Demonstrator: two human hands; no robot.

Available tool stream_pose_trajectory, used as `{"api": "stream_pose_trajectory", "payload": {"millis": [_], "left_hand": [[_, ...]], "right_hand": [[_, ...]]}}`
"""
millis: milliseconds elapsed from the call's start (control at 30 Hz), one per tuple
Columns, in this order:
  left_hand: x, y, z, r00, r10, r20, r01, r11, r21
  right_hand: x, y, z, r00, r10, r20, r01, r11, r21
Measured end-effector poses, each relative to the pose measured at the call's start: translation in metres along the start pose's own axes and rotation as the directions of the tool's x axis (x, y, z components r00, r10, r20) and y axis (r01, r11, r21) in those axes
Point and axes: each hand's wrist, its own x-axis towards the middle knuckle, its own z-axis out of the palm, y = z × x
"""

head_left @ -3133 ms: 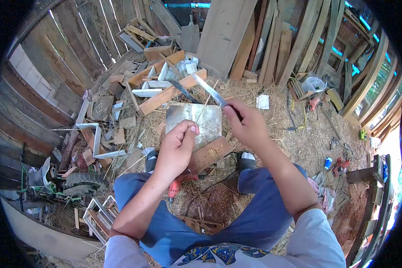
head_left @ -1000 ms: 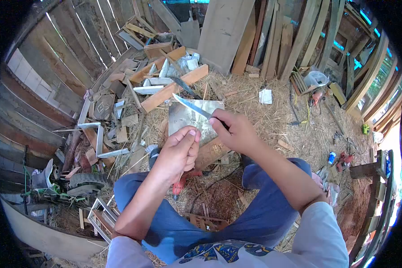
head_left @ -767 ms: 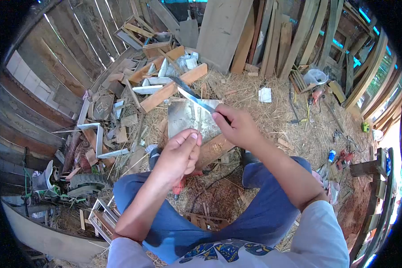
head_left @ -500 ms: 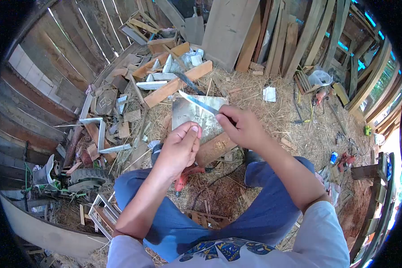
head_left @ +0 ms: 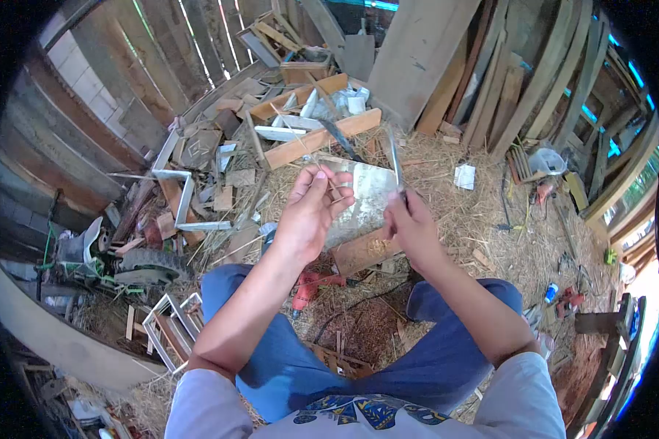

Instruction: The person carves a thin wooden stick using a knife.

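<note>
My left hand (head_left: 309, 208) is raised in front of me with a thin wooden stick (head_left: 293, 132) between thumb and fingers; the stick slants up to the left. My right hand (head_left: 415, 228) is closed on the dark handle of a knife (head_left: 396, 162), its blade upright and apart from the stick. Beneath and between the hands lies a worn metal-like sheet (head_left: 370, 192). A brown wood block (head_left: 362, 251) sits at its near edge. Beyond the sheet, a dark blade (head_left: 338, 137) rests against an orange-brown plank (head_left: 285, 152).
A red power drill (head_left: 309, 290) lies between my legs. At the left are a white angled frame (head_left: 186, 197) and a wheel (head_left: 152, 263). Tall boards (head_left: 425, 62) lean at the back. A blue can (head_left: 550, 293) and another red tool (head_left: 570, 302) are at the right.
The knife has swung from slanting across the stick to upright, away to the right. My left hand has turned and spread its fingers somewhat, tilting the stick leftward. The whole view has shifted.
</note>
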Motion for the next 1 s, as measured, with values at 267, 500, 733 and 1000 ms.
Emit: {"api": "stream_pose_trajectory", "payload": {"millis": [267,500,733,1000], "left_hand": [[0.004,-0.002,0.002,0.995,-0.032,-0.099,0.019,0.992,-0.128],[0.013,0.013,-0.012,0.993,0.004,-0.117,-0.006,1.000,-0.018],[0.023,0.050,-0.041,0.945,0.223,-0.240,-0.128,0.926,0.355],[0.021,0.031,-0.035,0.922,0.292,-0.254,-0.200,0.921,0.334]], "right_hand": [[-0.007,0.009,0.012,0.997,-0.022,0.075,0.007,0.981,0.194],[0.007,-0.005,-0.017,0.995,0.000,0.096,-0.001,1.000,0.010],[0.028,-0.018,-0.056,0.991,0.030,0.129,-0.010,0.989,-0.150],[0.033,-0.018,-0.064,0.779,-0.617,-0.112,0.319,0.544,-0.776]]}}
